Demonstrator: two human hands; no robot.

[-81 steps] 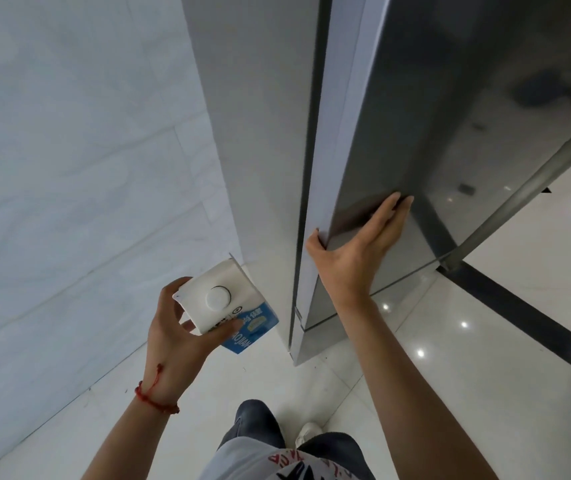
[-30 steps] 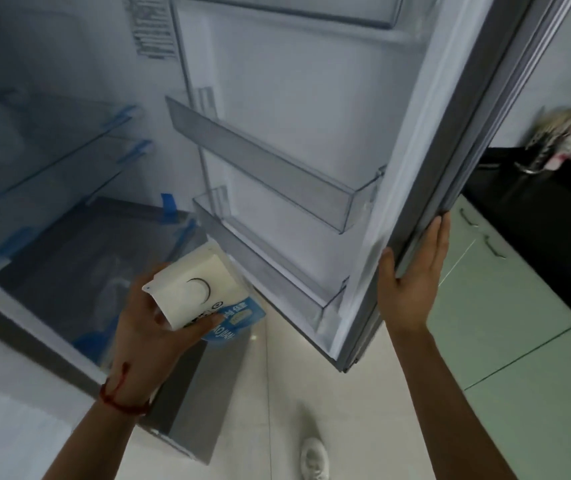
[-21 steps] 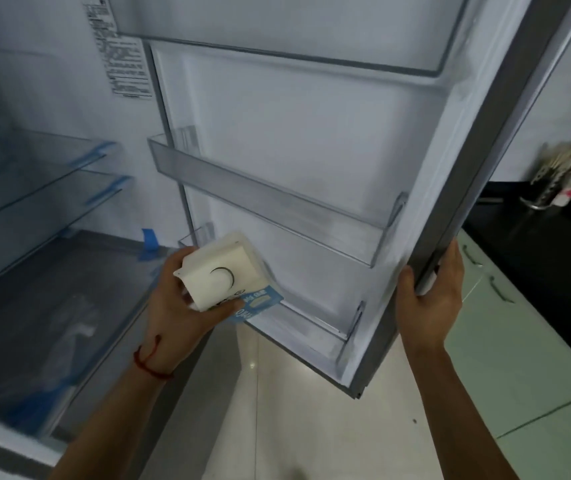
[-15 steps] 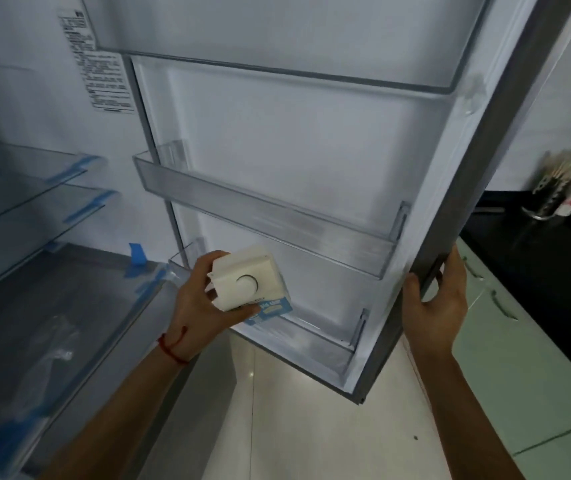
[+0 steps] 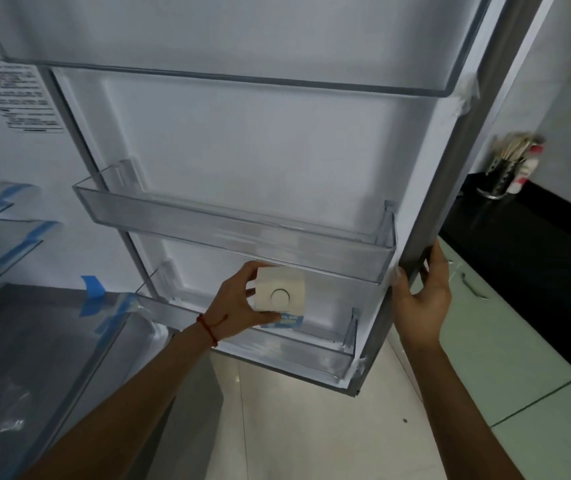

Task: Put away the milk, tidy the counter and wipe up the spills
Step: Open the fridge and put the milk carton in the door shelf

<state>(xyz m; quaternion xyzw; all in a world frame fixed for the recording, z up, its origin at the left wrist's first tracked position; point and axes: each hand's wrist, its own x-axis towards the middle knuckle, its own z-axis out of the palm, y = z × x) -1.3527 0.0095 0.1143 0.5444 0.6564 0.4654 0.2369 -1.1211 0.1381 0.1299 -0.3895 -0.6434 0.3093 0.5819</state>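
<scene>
L hand (image 5: 239,303) grips milk carton (image 5: 281,295), now lower & further in than 0.5 s ago, down in bottom door bin (image 5: 311,355) at 6 o'clock. R hand (image 5: 420,299) wraps fridge door (image 5: 484,188) edge, 3 o'clock.

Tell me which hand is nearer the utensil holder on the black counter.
Right. The right hand grips the fridge door's outer edge, the side toward the utensil holder. The left hand holds the milk carton at the lowest door shelf, farther away.
</scene>
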